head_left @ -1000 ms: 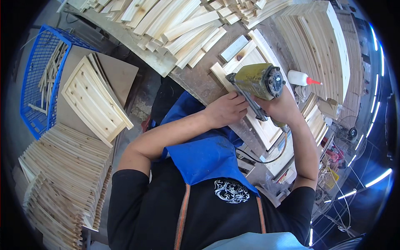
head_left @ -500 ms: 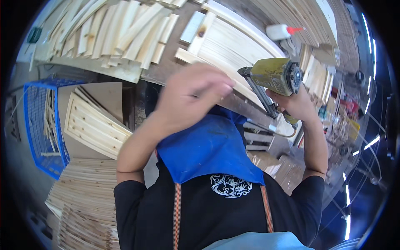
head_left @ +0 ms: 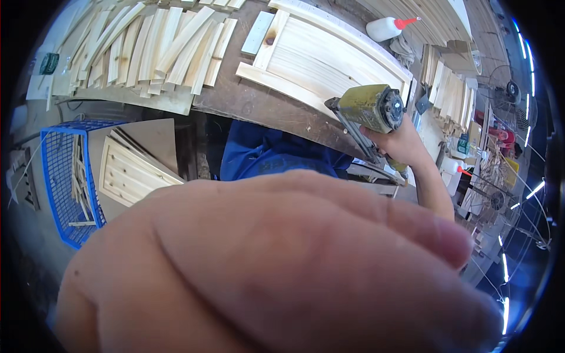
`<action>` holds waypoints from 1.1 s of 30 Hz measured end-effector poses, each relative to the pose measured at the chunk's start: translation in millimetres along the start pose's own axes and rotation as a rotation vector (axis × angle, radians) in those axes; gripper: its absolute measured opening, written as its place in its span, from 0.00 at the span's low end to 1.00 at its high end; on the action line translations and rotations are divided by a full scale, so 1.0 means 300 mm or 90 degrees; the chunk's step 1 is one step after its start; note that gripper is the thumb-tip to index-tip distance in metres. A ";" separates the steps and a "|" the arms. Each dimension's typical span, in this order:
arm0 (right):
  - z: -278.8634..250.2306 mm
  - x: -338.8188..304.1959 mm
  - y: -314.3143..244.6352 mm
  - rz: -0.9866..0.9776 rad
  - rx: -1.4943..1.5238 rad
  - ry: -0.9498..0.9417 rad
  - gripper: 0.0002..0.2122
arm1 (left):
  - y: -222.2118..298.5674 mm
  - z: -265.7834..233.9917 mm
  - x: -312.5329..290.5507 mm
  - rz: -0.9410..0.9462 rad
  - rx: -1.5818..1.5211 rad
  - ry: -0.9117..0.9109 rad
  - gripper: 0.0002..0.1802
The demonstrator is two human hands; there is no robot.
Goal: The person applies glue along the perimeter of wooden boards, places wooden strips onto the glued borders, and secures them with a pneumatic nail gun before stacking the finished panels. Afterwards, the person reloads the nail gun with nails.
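1 head-worn fisheye view, downward onto the workbench (head_left: 226,97) from close above

Left grip (head_left: 282,259): blurred, cut off by the lower edge.
Right grip (head_left: 400,141): fingers partly hidden by the nail gun (head_left: 371,107); forearm (head_left: 432,185) vanishes behind my left grip.
Framed panel (head_left: 318,56): partly covered, ahead of my right grip.
Leaning panel (head_left: 130,173): lower end behind my left grip.
Clutter (head_left: 493,154) right of my right grip: too small to tell.

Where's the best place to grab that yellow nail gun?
Take the nail gun by its handle, probably from the right: the right hand wraps and mostly hides it, below the bulky head, and the narrow nose points left, away from that hand.
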State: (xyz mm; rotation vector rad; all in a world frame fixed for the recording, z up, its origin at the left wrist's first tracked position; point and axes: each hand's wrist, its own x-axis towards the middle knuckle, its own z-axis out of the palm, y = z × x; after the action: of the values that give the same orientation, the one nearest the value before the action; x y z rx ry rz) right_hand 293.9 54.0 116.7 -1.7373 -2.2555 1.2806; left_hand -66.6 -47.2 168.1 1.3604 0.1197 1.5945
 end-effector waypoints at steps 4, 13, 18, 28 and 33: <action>0.008 0.024 -0.065 -0.009 -0.009 0.000 0.15 | -0.101 -0.107 0.076 0.009 0.027 0.012 0.23; 0.026 0.048 -0.062 0.025 -0.021 0.000 0.16 | 0.022 -0.165 -0.097 0.012 0.048 0.041 0.24; 0.041 0.102 0.054 -0.325 -0.138 0.077 0.17 | -0.240 -0.166 -0.126 0.012 0.150 0.357 0.35; -0.107 -0.009 0.022 0.120 0.028 0.027 0.18 | -0.733 -0.124 -0.315 -0.068 0.775 0.151 0.05; -0.161 -0.081 0.175 0.054 -0.003 0.054 0.19 | -0.820 -0.101 -0.261 -0.023 0.869 0.059 0.08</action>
State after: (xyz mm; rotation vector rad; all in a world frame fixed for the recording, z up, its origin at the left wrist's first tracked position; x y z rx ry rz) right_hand 367.8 64.6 128.0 -1.8694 -2.1638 1.1925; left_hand 47.1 35.1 -50.8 2.2065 1.4828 1.5153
